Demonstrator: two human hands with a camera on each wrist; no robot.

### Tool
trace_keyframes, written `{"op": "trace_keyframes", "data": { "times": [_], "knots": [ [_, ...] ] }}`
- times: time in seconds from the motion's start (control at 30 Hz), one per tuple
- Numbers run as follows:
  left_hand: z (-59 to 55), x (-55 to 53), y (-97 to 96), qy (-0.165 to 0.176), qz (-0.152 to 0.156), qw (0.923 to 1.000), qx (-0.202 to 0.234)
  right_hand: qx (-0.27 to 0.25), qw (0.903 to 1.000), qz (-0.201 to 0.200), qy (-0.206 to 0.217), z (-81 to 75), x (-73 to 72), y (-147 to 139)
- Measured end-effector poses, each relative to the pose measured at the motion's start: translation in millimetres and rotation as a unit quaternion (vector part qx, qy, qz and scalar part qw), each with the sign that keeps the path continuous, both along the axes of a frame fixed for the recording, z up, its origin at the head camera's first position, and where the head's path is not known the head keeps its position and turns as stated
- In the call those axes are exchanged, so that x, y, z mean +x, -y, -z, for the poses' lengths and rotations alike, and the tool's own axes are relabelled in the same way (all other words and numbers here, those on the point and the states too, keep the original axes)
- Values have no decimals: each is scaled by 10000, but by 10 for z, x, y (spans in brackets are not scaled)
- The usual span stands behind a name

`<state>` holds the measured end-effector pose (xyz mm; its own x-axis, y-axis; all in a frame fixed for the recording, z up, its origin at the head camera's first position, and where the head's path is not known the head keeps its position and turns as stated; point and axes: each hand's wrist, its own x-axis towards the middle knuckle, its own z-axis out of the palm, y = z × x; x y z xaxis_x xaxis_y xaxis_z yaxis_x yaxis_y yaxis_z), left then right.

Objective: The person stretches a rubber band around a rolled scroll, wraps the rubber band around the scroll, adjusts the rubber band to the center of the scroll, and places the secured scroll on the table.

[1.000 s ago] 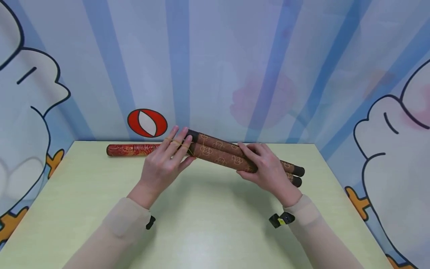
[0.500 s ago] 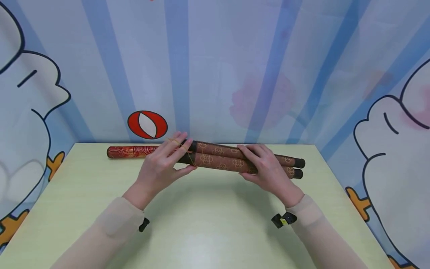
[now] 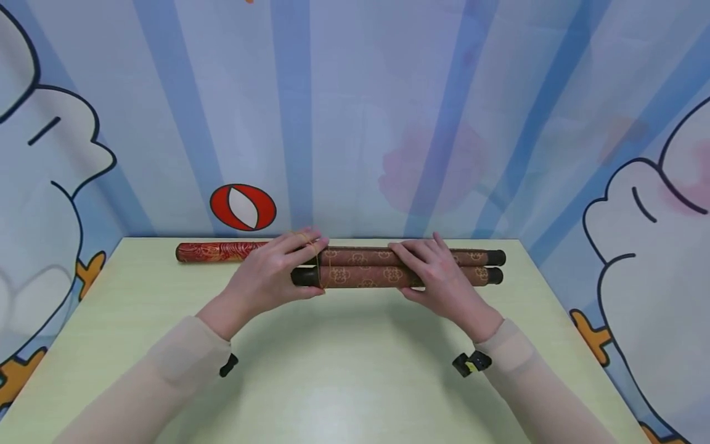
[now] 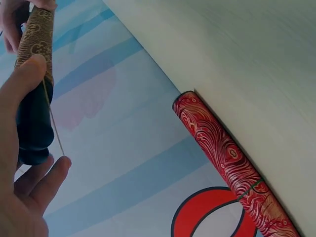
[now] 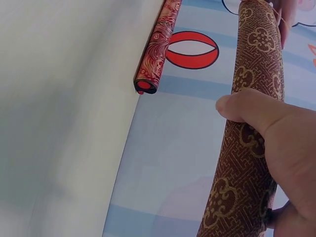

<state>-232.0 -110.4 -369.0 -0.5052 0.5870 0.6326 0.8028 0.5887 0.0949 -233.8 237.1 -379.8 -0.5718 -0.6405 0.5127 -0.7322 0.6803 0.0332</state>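
A brown scroll (image 3: 355,276) with gold flower patterns and black ends is held as two parallel rolls, level above the table. My left hand (image 3: 266,271) is at its left end, thumb below and fingers over the top. A thin yellowish rubber band (image 4: 57,131) stretches between that thumb and the fingers, across the black end (image 4: 34,123) in the left wrist view. My right hand (image 3: 444,277) grips the rolls right of the middle, the thumb (image 5: 237,107) lying across the brocade in the right wrist view. The fingers on the far side are partly hidden.
A red patterned scroll (image 3: 216,251) with a dark green tie lies along the back edge of the pale table (image 3: 344,376), partly behind my left hand. A striped blue backdrop (image 3: 355,123) with cartoon figures stands close behind and at both sides.
The brown scroll has swung from slanting down to the right to nearly level, its left end lowering. My left hand has come down and its fingers have bent more over the end.
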Motion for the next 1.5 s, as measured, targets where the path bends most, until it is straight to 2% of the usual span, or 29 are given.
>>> {"op": "trace_keyframes", "data": {
  "times": [0.13,0.27,0.33,0.57,0.7,1.03,1.13,1.3,1.5],
  "knots": [
    [-62,19,-21,768,-93,9969,-152,95,9999,-50,-124,10,10,-4],
    [-126,48,-43,1548,-342,9867,-370,159,9998,-61,-116,15,22,1],
    [-155,61,-56,1768,-433,9821,-480,158,9998,-65,-77,21,29,0],
    [-199,99,-102,1888,-569,9756,-960,219,9997,-57,69,55,47,-19],
    [-190,110,-106,1848,-562,9750,-1098,214,9996,-76,155,59,50,-21],
    [-144,106,-105,1965,-342,9754,-938,347,9992,-62,199,43,64,20],
    [-143,92,-112,2136,-312,9728,-838,388,9992,-56,125,47,60,28],
    [-137,61,-106,2621,-308,9626,-608,374,9992,-77,68,56,57,41],
    [-108,-17,-78,3016,-238,9521,-446,424,9991,-35,67,48,53,69]
  ]
}}
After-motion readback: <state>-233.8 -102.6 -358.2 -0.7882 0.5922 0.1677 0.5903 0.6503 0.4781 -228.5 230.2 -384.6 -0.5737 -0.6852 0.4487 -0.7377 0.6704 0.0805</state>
